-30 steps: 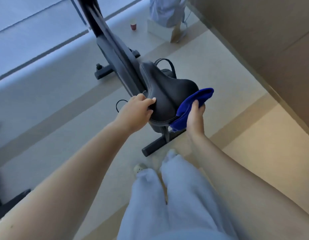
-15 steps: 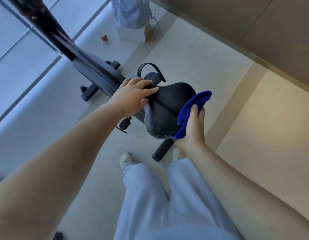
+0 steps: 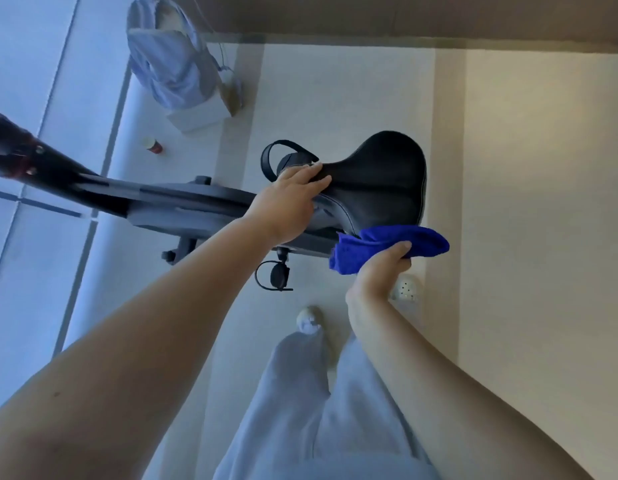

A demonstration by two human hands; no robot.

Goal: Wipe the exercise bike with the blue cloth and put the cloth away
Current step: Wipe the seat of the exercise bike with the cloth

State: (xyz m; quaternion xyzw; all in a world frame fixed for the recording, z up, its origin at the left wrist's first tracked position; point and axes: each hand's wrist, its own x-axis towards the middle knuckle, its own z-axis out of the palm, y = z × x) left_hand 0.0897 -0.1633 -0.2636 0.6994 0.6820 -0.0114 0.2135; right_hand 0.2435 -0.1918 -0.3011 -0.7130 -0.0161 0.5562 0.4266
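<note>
The exercise bike [image 3: 182, 202] stretches across the frame from the left, dark grey, with its black saddle [image 3: 380, 183] at centre right. My left hand [image 3: 286, 202] grips the narrow nose of the saddle. A bunched blue cloth [image 3: 401, 242] is pressed against the near edge of the saddle, held from below by my right hand [image 3: 380, 271]. A strapped pedal [image 3: 276, 275] hangs under the frame on my side, and another strap loop [image 3: 276, 157] shows beyond the saddle.
A pale blue garment [image 3: 169, 64] is draped over a white box [image 3: 196, 116] on the floor ahead. A small red cup [image 3: 153, 145] stands beside it. My feet in light shoes [image 3: 309, 320] are close to the bike. A wall runs along the top.
The view has swung so the bike now lies across the frame. My right hand and the cloth have slid from the saddle's rear side to its near lower edge. My left hand stays on the nose.
</note>
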